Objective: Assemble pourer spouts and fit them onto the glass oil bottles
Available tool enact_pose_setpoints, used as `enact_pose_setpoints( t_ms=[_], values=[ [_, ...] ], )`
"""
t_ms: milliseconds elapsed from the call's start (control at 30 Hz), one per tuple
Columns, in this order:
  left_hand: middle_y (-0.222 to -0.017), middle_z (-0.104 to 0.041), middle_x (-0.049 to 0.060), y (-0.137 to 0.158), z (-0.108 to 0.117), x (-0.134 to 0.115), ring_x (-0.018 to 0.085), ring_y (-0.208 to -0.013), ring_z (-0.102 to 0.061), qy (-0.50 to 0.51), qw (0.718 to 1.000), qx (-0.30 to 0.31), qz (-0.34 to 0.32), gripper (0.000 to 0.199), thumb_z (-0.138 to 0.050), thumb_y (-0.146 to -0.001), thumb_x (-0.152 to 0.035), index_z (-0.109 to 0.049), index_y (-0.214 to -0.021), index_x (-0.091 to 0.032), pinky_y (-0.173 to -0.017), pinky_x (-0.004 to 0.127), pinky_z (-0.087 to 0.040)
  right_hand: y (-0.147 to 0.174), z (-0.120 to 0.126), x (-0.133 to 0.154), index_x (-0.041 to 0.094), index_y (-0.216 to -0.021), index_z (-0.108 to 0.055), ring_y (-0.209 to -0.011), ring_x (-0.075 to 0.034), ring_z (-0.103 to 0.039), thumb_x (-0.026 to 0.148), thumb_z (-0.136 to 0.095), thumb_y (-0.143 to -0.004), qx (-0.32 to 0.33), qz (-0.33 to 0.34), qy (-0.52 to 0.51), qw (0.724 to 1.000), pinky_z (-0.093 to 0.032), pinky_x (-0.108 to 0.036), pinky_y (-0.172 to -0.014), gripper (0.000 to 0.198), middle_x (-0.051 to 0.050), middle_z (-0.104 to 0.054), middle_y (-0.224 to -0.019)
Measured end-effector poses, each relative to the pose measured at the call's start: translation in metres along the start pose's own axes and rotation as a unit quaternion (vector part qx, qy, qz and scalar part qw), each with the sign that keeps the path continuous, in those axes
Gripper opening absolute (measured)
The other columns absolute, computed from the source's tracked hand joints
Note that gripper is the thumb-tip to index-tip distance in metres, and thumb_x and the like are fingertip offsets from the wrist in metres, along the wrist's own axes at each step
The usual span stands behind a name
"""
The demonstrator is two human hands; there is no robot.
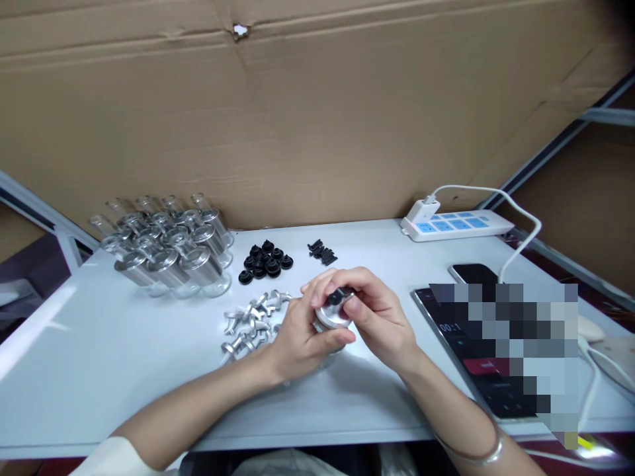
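The left hand is wrapped around the side of a small round container, its thumb lying across the front. The right hand grips the top closely, with thumb and fingers bent over the lid. The container is near the middle of the tabletop, between its back and front edges; its lid is a smooth, shiny metal disc with a stubby black plastic piece on top. Whether its base touches the surface cannot be told.

Just left of the hands lies a loose heap of silvery metal parts, flared and glossy. Toward the back edge sit a mound of round black caps, stepped and pointed on top, and a few thin black strips. Clear glass bottles with narrow necks and shiny metal bands stand packed near the back left corner.

A flat white power strip with blue panels lies near the back right corner. Along the right edge rests a dark, glassy slab-shaped phone. Creased brown cardboard rises behind the back edge.
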State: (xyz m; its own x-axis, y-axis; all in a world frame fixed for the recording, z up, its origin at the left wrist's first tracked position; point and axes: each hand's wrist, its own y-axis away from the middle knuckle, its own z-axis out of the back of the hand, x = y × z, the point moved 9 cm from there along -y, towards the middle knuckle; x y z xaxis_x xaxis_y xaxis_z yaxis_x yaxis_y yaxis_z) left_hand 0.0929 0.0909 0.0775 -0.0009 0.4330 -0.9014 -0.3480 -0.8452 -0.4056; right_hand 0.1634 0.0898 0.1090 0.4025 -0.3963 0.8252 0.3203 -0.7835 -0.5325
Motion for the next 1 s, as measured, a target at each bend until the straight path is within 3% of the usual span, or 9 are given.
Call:
enact_pose_setpoints(
  t_ms=[300, 700, 833, 1000],
  values=[
    [-0.069, -0.048, -0.001, -0.005, -0.003, -0.010, 0.016, -0.070, -0.048, 0.046, 0.999, 0.013, -0.010, 0.056, -0.056, -0.070, -0.072, -0.050, -0.083, -0.019, -0.064, 0.028, -0.043, 0.000, -0.002, 0.013, 0.029, -0.101, -0.063, -0.088, -0.020, -0.061, 0.036, -0.051, -0.092, 0.018, 0.037, 0.070, 0.997, -0.051, -0.040, -0.079, 0.017, -0.003, -0.065, -0.088],
    [-0.071, -0.048, 0.000, -0.008, -0.003, -0.020, 0.015, -0.069, -0.047, 0.088, 0.995, 0.015, -0.051, 0.050, -0.061, -0.071, -0.066, -0.049, -0.074, -0.018, -0.065, 0.029, -0.043, 0.003, -0.001, 0.006, 0.030, -0.098, -0.064, -0.085, -0.020, -0.062, 0.040, -0.054, -0.089, 0.004, 0.007, 0.030, 1.000, -0.055, -0.035, -0.067, 0.016, -0.003, -0.066, -0.088],
    [-0.066, -0.046, 0.001, -0.005, -0.003, -0.016, 0.016, -0.067, -0.047, 0.041, 0.997, 0.018, -0.058, 0.050, -0.054, -0.075, -0.068, -0.047, -0.073, -0.018, -0.063, 0.031, -0.043, 0.001, -0.003, -0.001, 0.031, -0.098, -0.063, -0.087, -0.020, -0.062, 0.039, -0.053, -0.090, 0.012, -0.011, -0.018, 1.000, -0.054, -0.038, -0.075, 0.015, -0.002, -0.066, -0.086],
    [-0.064, -0.047, 0.001, 0.000, -0.004, -0.017, 0.014, -0.060, -0.046, 0.048, 0.994, 0.034, -0.092, 0.041, -0.049, -0.083, -0.057, -0.050, -0.076, -0.016, -0.058, 0.030, -0.041, -0.004, -0.008, 0.000, 0.028, -0.094, -0.063, -0.096, -0.022, -0.061, 0.040, -0.053, -0.089, 0.040, -0.014, -0.061, 0.997, -0.048, -0.043, -0.089, 0.017, -0.002, -0.065, -0.080]
  ],
)
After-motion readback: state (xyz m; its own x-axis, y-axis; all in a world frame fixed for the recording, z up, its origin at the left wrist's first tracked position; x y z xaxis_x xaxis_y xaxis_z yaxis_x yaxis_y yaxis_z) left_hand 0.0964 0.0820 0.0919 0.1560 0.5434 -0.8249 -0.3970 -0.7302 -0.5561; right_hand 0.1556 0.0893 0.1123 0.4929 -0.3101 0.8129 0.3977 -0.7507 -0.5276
